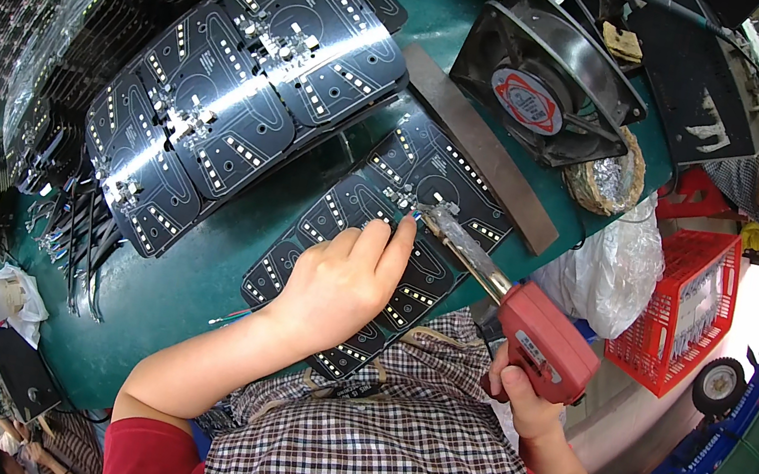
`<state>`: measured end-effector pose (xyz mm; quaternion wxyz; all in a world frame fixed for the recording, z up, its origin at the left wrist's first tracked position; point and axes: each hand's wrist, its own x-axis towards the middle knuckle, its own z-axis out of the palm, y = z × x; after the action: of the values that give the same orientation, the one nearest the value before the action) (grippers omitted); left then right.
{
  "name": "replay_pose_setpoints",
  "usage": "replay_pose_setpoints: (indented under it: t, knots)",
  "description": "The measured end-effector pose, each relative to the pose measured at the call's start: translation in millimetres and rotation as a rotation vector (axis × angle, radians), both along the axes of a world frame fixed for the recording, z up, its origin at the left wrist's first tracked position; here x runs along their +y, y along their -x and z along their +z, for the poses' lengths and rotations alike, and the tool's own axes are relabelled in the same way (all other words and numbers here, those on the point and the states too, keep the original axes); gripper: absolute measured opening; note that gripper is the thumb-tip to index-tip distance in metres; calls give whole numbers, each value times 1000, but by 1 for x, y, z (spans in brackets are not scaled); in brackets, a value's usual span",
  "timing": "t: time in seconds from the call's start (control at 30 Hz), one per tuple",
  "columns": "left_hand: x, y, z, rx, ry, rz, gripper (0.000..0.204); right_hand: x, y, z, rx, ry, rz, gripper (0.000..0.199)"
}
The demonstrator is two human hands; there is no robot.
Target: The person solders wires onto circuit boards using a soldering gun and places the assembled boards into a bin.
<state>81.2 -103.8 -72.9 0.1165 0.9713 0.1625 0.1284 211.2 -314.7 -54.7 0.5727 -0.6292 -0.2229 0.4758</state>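
My left hand (347, 277) rests over a black circuit board panel (429, 159) with rows of small pale LEDs. Its fingers are pinched together on a thin wire, mostly hidden, with a bluish end just showing at the fingertips. Red and light-coloured wire ends (230, 317) stick out beside my left forearm. In my right hand (523, 400) is a red soldering gun (546, 343), gripped by its handle. Its metal barrel points to the upper left, and the tip is close to my left fingertips over the middle of the panel. Whether the tip touches the board I cannot tell.
A stack of similar panels (253, 88) stands at the upper left of the green table (145, 328). Bundled wires (85, 236) lie left of it. A dark bar (485, 154), metal fan (544, 78) and tape roll (613, 177) are at the right. A red crate (676, 310) stands beyond the table.
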Motion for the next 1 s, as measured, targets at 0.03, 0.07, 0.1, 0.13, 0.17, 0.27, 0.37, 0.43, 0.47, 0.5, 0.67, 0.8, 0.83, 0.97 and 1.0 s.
replay_pose_setpoints:
  t: [0.03,0.07,0.1,0.13,0.17,0.27,0.37,0.43,0.47,0.5,0.67,0.8,0.83,0.97,1.0]
  knots:
    - [0,0,0,7,-6,1,45,1,0,0,22,-28,-14,40]
    - [0,0,0,8,-7,2,45,1,-1,1,44,-57,-28,47]
    - [0,1,-1,10,-11,-1,45,2,-1,1,42,-57,-30,47]
    - [0,1,-1,12,-14,-3,45,2,-1,2,60,-86,-46,52]
    - [0,1,-1,11,-14,-4,45,2,0,3,79,-116,-62,57]
    - [-1,1,-1,11,-17,-1,45,1,1,1,42,-147,-86,59]
    - [1,2,-3,8,-5,3,46,1,2,4,31,-114,-90,53]
    - [2,3,-6,-44,44,4,46,0,2,5,42,-94,-82,50]
    - [2,3,-6,-44,44,4,46,0,2,5,53,-74,-74,47]
    - [2,3,-6,-47,47,3,46,0,2,5,54,-74,-74,47]
    - [0,2,-4,-15,13,0,47,-2,5,-5,-56,17,-70,43]
    - [-1,1,-3,17,-49,-17,48,-9,8,-17,-148,29,-100,35]
    - [-1,1,-2,40,-86,-26,48,-17,5,-23,-218,70,-15,47]
    - [-4,0,-1,65,-172,-33,47,-13,3,-18,-74,-15,4,72]
    - [-4,0,-1,65,-185,-34,47,-11,4,-14,-75,-15,3,72]
